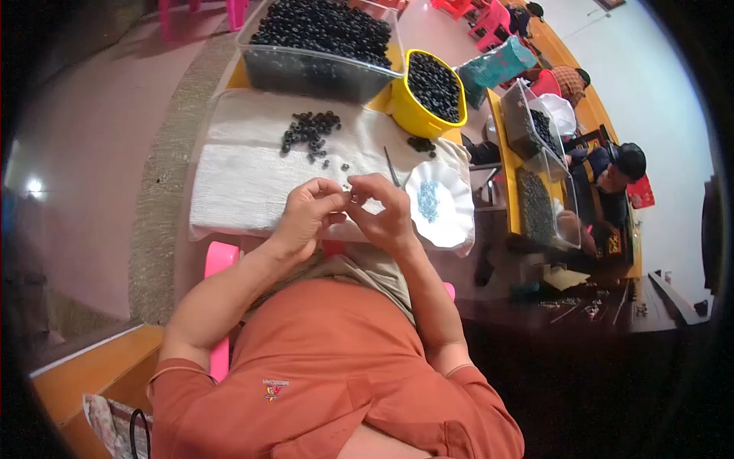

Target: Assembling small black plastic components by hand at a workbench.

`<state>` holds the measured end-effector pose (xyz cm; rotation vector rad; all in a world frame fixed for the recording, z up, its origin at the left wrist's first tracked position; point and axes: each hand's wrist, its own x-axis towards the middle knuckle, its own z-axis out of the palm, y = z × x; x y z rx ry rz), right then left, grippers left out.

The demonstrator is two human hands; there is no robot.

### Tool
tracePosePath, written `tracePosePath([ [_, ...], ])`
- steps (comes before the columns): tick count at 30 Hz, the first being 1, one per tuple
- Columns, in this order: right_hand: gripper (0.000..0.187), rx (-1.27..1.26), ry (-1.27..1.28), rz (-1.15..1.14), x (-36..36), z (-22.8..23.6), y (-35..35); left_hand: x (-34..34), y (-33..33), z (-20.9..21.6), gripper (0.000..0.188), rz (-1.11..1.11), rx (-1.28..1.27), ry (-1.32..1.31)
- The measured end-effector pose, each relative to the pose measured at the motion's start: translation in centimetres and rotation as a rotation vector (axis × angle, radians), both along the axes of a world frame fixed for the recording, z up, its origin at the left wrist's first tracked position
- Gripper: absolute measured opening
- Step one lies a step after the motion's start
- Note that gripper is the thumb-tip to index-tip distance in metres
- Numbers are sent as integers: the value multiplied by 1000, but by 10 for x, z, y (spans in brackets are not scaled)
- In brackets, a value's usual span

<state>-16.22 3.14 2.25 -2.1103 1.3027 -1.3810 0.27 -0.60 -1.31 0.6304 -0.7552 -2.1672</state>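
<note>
Over the near part of a white cloth (237, 176), my two hands meet fingertip to fingertip. My left hand (306, 218) pinches with thumb and forefinger, and my right hand (382, 218) pinches against it from the other side. Whatever lies between the fingertips is too small to name. Just beyond them is a loose pile of small black ring-shaped parts (310, 134), a few strayed toward my fingers. Dark tweezers (391, 165) lie to the right of the pile. Beside my right hand sits a white wavy-rimmed dish (457, 218) holding tiny light-blue pieces (428, 201).
At the table's far end stand a clear plastic bin (313, 75) and a yellow tub (417, 118), both full of black parts. A few more black parts (421, 144) lie near the tub. On the right, a person (612, 172) sits at another table with clear bins (527, 126).
</note>
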Motion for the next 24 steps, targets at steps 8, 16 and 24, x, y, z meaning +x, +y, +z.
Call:
tracePosePath([
  [8,36,-10,-27,12,3,2,2,-2,3,10,7,48,44,36],
  [16,22,115,69,-216,-73,2,36,-2,3,8,10,83,37,-35],
  [24,20,349,521,-553,-163,7,59,-4,8,8,11,51,36,-66],
])
